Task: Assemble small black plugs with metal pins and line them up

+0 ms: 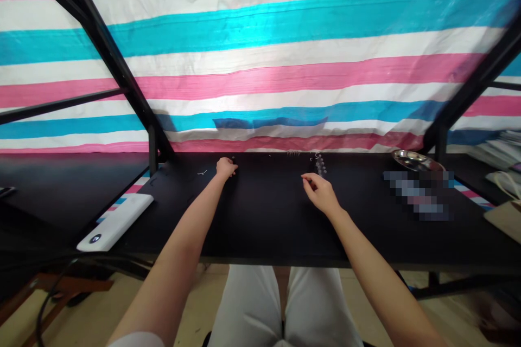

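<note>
My left hand (pixel 226 167) rests far out on the black table (pixel 264 222), fingers curled closed around a small dark thing I cannot make out. My right hand (pixel 319 191) lies nearer the middle, thumb and fingers pinched together; what they pinch is too small to name. Just beyond the right hand stands a small cluster of clear beads (pixel 319 163), and a few tiny pale bits (pixel 293 154) lie along the table's far edge. A short white thread (pixel 202 173) lies left of my left hand.
A white power bank (pixel 116 221) lies at the table's left edge. A shiny metal dish (pixel 415 161) sits at the back right beside a blurred patch. Black frame struts (pixel 122 70) rise on both sides. A striped tarp (pixel 260 54) hangs behind. Papers are stacked far right.
</note>
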`<state>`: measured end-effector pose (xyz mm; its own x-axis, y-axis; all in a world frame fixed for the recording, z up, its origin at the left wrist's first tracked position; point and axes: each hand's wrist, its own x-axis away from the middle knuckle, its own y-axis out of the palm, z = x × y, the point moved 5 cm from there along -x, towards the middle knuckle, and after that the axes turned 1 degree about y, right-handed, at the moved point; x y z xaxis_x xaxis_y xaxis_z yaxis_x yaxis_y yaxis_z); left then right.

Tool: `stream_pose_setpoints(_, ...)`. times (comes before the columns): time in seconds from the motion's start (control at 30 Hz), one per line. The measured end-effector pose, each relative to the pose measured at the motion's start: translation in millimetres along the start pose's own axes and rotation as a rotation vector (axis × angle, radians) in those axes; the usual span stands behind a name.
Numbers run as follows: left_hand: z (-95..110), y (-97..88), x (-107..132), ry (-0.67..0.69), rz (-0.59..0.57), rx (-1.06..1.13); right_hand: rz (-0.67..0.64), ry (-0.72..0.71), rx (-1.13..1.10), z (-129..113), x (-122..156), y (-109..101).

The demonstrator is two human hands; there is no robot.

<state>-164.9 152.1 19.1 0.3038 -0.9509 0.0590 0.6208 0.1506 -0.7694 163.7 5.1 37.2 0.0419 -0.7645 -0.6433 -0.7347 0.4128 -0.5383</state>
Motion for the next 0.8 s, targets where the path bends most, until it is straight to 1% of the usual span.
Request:
stream_pose_setpoints(0.07,-0.3,0.7,-1.9,-0.007,-0.001,0.006,0.081,0.011,0.018,-2.4,-0.6,-8.2)
stream_pose_setpoints(0.2,0.6,1.8,-3.3,-0.020,-0.011,0.000,0.329,0.079,0.080,-0.4,-1.2,-35.1)
stream_pose_setpoints(0.27,1.3,0.8,-2.5,-0.022,-0.022,-0.008,0.421,0.163,0.141,9.2,-1.0,-48.5)
stream_pose_setpoints(0.33,1.7,-2.4,-0.6,-0.024,-0.036,-0.013,0.488,0.294,0.217,25.5,0.4,-59.7)
stream_pose_setpoints(0.37,2.2,-4.7,1.0,-0.018,-0.046,-0.021,0.500,0.372,0.253,35.5,1.5,-63.6)
stream_pose_setpoints(0.4,3.2,-7.3,3.4,-0.004,-0.060,-0.037,0.478,0.441,0.283,45.7,2.2,-65.2)
stream_pose_setpoints(0.43,4.6,-10.1,6.6,0.013,-0.073,-0.057,0.418,0.501,0.310,55.7,2.4,-64.2)
stream_pose_setpoints(0.53,15.3,-15.1,23.5,0.135,-0.117,-0.117,0.142,0.631,0.389,79.7,4.4,-52.1)
stream_pose_setpoints(0.57,22.8,-14.2,32.3,0.227,-0.134,-0.126,0.052,0.660,0.412,84.6,5.8,-46.9)
stream_pose_setpoints(0.6,32.4,-10.8,43.1,0.347,-0.165,-0.123,-0.025,0.682,0.431,87.8,7.2,-41.9)
stream_pose_setpoints(0.63,42.6,-6.8,55.6,0.472,-0.172,-0.126,-0.088,0.695,0.443,89.5,8.4,-37.5)
stream_pose_setpoints(0.67,53.0,-2.2,69.0,0.591,-0.151,-0.135,-0.135,0.701,0.450,89.9,9.3,-33.7)
stream_pose_setpoints(0.7,63.5,4.2,83.5,0.711,-0.136,-0.140,-0.169,0.701,0.454,89.5,9.8,-30.7)
stream_pose_setpoints(0.73,72.8,12.2,97.7,0.803,-0.129,-0.143,-0.187,0.698,0.461,88.5,9.9,-28.5)
stream_pose_setpoints(0.8,89.9,31.6,124.4,0.952,-0.128,-0.166,-0.188,0.683,0.483,85.9,9.3,-26.2)
